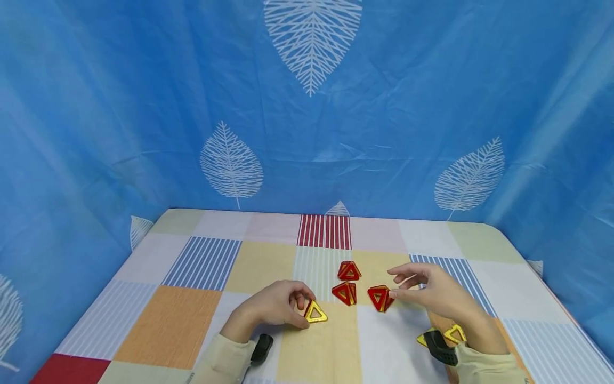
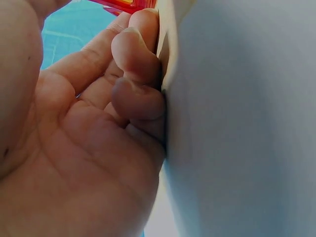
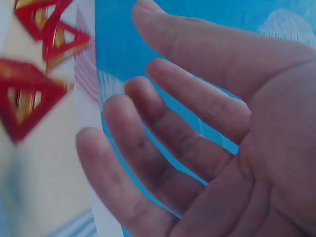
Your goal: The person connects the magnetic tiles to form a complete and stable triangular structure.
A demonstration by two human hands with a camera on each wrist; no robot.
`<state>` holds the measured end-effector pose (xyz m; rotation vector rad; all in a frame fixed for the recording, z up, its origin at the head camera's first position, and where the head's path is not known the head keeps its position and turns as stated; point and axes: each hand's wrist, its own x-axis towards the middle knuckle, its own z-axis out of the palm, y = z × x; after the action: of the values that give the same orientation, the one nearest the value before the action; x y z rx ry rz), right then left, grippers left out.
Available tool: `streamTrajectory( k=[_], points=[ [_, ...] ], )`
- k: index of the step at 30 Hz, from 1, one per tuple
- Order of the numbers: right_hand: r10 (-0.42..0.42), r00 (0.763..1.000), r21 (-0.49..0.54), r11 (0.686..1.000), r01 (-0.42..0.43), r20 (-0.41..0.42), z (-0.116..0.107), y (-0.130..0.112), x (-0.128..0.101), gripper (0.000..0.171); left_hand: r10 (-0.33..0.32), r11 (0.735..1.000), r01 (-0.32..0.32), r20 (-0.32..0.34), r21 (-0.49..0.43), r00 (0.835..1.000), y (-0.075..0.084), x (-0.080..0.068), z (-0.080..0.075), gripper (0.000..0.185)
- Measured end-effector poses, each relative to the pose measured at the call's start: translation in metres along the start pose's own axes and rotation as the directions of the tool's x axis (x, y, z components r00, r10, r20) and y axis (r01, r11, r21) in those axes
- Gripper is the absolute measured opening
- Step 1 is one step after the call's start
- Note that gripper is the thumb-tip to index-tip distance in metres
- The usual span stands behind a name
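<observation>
My left hand (image 1: 278,304) rests low at the table, thumb and fingers pinching a yellow and red triangular tile piece (image 1: 315,313). Its yellow face with an open middle shows in the head view; in the left wrist view only a red, shiny edge (image 2: 129,5) appears at the top, and my lower fingers curl against the cloth. My right hand (image 1: 434,288) is held above the table with its fingers spread and nothing in them. Just left of it stands a small red and yellow triangle pyramid (image 1: 379,297), overlapped by the thumb tip in this view.
Two more red and yellow pyramids, a farther one (image 1: 349,271) and a nearer one (image 1: 345,293), stand close together mid-table. Yellow triangle tiles (image 1: 454,334) lie under the right wrist. A patchwork cloth (image 1: 168,325) covers the table; a blue leaf-print curtain (image 1: 336,144) hangs behind.
</observation>
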<state>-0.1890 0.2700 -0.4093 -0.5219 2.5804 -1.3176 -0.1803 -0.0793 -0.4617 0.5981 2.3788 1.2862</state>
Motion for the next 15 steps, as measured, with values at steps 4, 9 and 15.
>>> streamTrajectory(
  k=[4,9,15],
  points=[
    [0.038,0.999,-0.029,0.999,-0.037,0.033,-0.015,0.013,-0.011,0.050,0.015,1.000,-0.015,-0.004,0.005,1.000,0.000,0.001,0.001,0.039],
    [0.113,0.991,-0.015,0.994,-0.112,0.075,-0.037,0.032,-0.026,0.054,0.004,1.000,-0.004,0.000,-0.008,1.000,0.000,0.001,0.002,0.039],
    [0.201,0.972,-0.013,0.980,-0.200,0.119,-0.059,0.061,-0.044,0.056,-0.007,1.000,0.007,0.001,-0.019,1.000,0.000,0.001,0.003,0.039]
  ],
)
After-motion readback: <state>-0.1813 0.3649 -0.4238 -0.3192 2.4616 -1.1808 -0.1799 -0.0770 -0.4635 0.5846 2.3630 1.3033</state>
